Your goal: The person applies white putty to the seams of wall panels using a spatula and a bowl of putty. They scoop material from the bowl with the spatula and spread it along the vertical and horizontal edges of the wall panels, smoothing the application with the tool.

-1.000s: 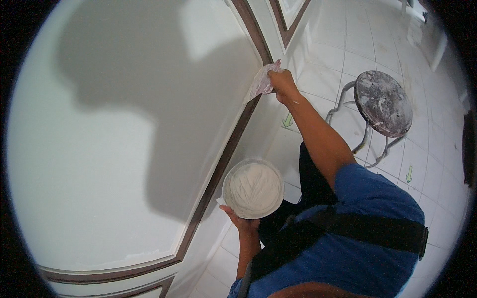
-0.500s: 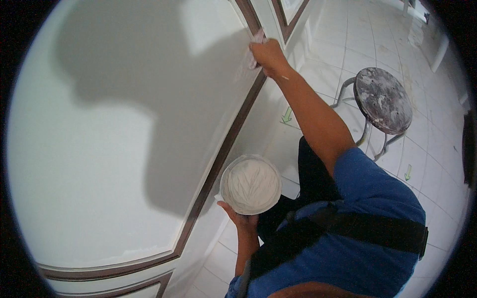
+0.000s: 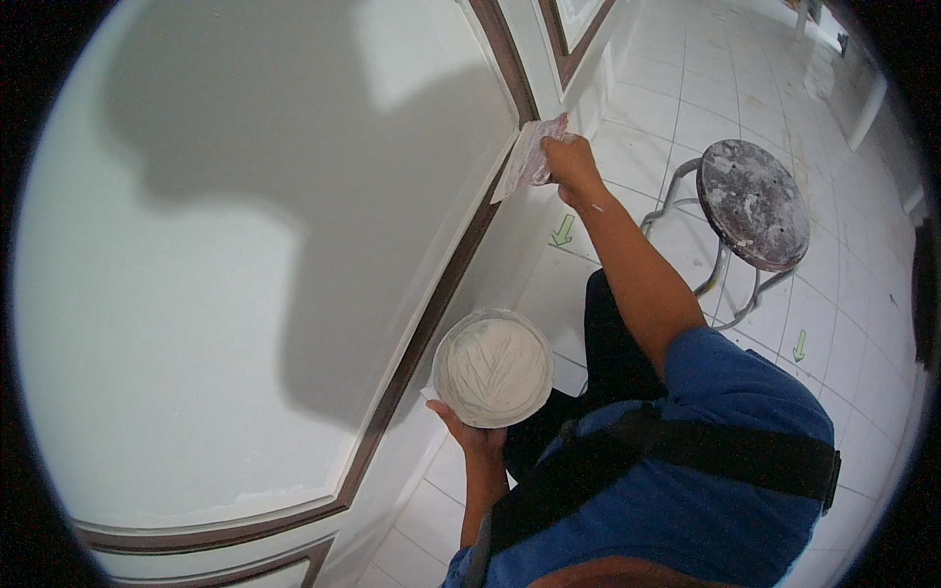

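Note:
My left hand (image 3: pixel 469 429) holds from below a round bowl (image 3: pixel 492 368) full of white putty, close to the wall. My right hand (image 3: pixel 570 164) is stretched forward and grips a wide flat putty scraper (image 3: pixel 529 157), smeared white and pink. The scraper's blade lies against the brown moulding strip (image 3: pixel 446 284) at the edge of the large white wall panel (image 3: pixel 245 274). My shadow falls across that panel.
A round metal stool (image 3: pixel 753 204) with a paint-stained top stands on the white tiled floor (image 3: pixel 863 323) to my right. Green arrow marks (image 3: pixel 562 231) lie on the tiles. A second framed panel (image 3: pixel 573 29) sits further along the wall.
My right hand moved the scraper along the moulding, up first and then back down a little. The bowl in my left hand stayed about where it was.

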The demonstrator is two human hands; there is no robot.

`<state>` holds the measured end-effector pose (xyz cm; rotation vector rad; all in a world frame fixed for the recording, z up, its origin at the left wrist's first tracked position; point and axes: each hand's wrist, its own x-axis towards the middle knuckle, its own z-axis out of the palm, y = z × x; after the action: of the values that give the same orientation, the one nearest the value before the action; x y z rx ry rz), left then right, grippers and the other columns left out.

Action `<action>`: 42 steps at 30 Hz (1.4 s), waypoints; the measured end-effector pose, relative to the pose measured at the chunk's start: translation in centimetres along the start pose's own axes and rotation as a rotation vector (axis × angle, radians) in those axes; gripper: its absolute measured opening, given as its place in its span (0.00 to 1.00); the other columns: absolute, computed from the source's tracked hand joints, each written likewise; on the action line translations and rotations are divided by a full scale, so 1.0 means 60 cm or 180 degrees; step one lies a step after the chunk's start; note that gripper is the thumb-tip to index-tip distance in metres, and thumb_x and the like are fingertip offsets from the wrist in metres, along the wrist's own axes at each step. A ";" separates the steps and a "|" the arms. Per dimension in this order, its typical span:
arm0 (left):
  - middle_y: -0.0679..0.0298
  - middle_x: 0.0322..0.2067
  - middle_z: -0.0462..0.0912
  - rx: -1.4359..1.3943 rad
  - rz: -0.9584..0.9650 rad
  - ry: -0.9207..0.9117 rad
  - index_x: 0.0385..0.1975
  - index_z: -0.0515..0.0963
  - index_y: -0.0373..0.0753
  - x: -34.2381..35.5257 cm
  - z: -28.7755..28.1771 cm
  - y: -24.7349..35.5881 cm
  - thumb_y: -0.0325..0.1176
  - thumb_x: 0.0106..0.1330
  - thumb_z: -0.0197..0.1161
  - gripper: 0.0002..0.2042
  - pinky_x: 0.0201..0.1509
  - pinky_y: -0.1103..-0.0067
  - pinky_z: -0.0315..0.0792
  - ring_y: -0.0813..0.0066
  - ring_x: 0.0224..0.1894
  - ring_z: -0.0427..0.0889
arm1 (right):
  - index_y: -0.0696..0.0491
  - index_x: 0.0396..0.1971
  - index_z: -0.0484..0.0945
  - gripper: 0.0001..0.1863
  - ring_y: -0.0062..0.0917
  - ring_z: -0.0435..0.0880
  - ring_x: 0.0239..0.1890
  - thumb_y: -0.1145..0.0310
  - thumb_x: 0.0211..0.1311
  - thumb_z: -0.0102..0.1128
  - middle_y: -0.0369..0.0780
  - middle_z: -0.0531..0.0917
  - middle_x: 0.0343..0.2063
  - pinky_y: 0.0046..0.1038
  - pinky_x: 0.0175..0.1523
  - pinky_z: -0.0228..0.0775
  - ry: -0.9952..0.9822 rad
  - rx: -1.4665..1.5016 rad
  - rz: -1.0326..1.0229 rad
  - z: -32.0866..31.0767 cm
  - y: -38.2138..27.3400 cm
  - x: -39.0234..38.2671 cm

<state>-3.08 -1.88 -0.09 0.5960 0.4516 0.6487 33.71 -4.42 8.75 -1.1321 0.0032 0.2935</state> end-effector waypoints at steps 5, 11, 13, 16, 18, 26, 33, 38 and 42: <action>0.51 0.66 0.59 0.0022 0.0004 0.0045 0.68 0.53 0.40 -0.002 -0.005 0.000 0.71 0.64 0.33 0.43 0.68 0.55 0.60 0.51 0.66 0.63 | 0.70 0.40 0.74 0.14 0.31 0.80 0.31 0.74 0.59 0.53 0.45 0.80 0.32 0.33 0.36 0.71 -0.0353 -0.0135 0.0042 0.006 0.027 0.000; 0.51 0.66 0.59 0.0036 0.0003 0.0070 0.68 0.53 0.40 -0.001 -0.016 -0.002 0.71 0.64 0.32 0.44 0.68 0.56 0.60 0.51 0.66 0.62 | 0.68 0.35 0.76 0.12 0.31 0.81 0.28 0.74 0.54 0.53 0.44 0.80 0.28 0.35 0.30 0.71 -0.0219 0.0019 -0.0003 0.015 0.034 0.008; 0.51 0.66 0.59 -0.0005 -0.0013 0.0087 0.68 0.53 0.39 0.000 -0.017 -0.001 0.71 0.64 0.32 0.44 0.68 0.56 0.60 0.51 0.66 0.62 | 0.68 0.35 0.76 0.12 0.31 0.81 0.28 0.74 0.54 0.53 0.44 0.80 0.28 0.35 0.30 0.71 -0.0211 -0.0015 0.0024 0.016 0.039 0.016; 0.51 0.66 0.59 0.0007 -0.0012 0.0150 0.68 0.53 0.39 -0.001 -0.015 0.001 0.71 0.64 0.32 0.44 0.69 0.56 0.60 0.51 0.66 0.62 | 0.68 0.35 0.75 0.12 0.32 0.81 0.28 0.74 0.54 0.53 0.45 0.80 0.28 0.36 0.29 0.72 -0.0171 -0.0018 0.0020 0.019 0.041 0.021; 0.51 0.66 0.59 0.0045 -0.0010 0.0096 0.68 0.53 0.39 -0.001 -0.014 0.003 0.71 0.64 0.33 0.44 0.69 0.56 0.60 0.51 0.67 0.62 | 0.69 0.35 0.75 0.12 0.33 0.81 0.28 0.74 0.54 0.54 0.45 0.80 0.28 0.36 0.29 0.72 -0.0147 0.0011 -0.0008 0.023 0.036 0.018; 0.51 0.66 0.58 -0.0062 -0.0096 0.0054 0.69 0.52 0.40 -0.003 -0.011 0.005 0.72 0.63 0.34 0.44 0.69 0.56 0.58 0.52 0.67 0.61 | 0.69 0.34 0.74 0.13 0.32 0.80 0.28 0.75 0.50 0.55 0.46 0.79 0.28 0.36 0.30 0.69 0.0131 -0.0126 -0.0100 0.037 0.035 0.021; 0.52 0.67 0.58 0.0203 -0.0045 0.0089 0.69 0.52 0.40 -0.001 -0.005 0.005 0.72 0.63 0.33 0.44 0.69 0.56 0.59 0.52 0.67 0.61 | 0.68 0.32 0.74 0.11 0.31 0.78 0.27 0.76 0.49 0.55 0.44 0.78 0.26 0.35 0.29 0.68 0.0076 -0.0167 -0.0243 0.052 0.033 0.054; 0.51 0.66 0.59 -0.0096 -0.0021 -0.0023 0.68 0.52 0.40 -0.001 -0.016 0.006 0.72 0.64 0.33 0.44 0.69 0.56 0.60 0.51 0.66 0.62 | 0.69 0.33 0.74 0.13 0.31 0.78 0.27 0.74 0.49 0.55 0.45 0.78 0.26 0.36 0.28 0.67 -0.0040 -0.0055 0.0027 0.049 0.033 0.040; 0.51 0.66 0.59 -0.0137 -0.0022 -0.0096 0.68 0.52 0.40 -0.008 -0.020 0.007 0.71 0.64 0.32 0.43 0.69 0.55 0.60 0.51 0.67 0.61 | 0.69 0.33 0.74 0.14 0.31 0.79 0.27 0.74 0.49 0.56 0.46 0.78 0.26 0.36 0.28 0.68 -0.0067 -0.0116 -0.0234 0.051 0.024 0.042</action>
<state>-4.29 -1.51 -0.64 0.5625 0.4105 0.6405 35.36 -0.56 8.38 -1.1625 -0.0626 0.2407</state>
